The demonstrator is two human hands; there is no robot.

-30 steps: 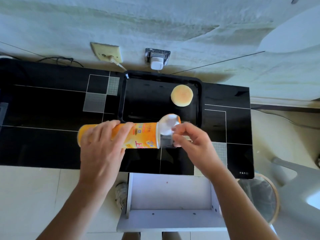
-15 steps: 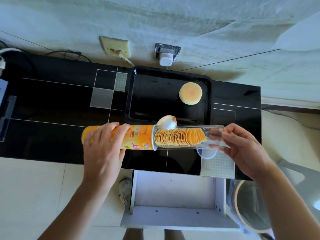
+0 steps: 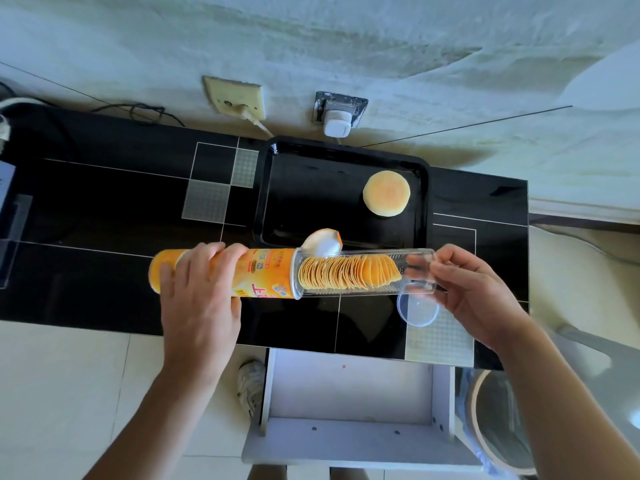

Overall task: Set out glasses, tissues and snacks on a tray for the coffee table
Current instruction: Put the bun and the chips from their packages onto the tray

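Two hands share the load at mid-frame: the left hand [image 3: 197, 292] grips the orange can [image 3: 256, 273], the right hand [image 3: 474, 292] pinches the clear sleeve [image 3: 408, 271] of chips [image 3: 346, 271] below the tray [image 3: 266, 188], and any tilt could spill them onto the table [image 3: 104, 202].

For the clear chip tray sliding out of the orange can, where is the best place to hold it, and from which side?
Probably the bare far end of the clear chip tray, from the right, along its length. The chips stop short of that end, so fingers pinch plastic only. The right hand holds it there already, while the left hand wraps the orange can level.
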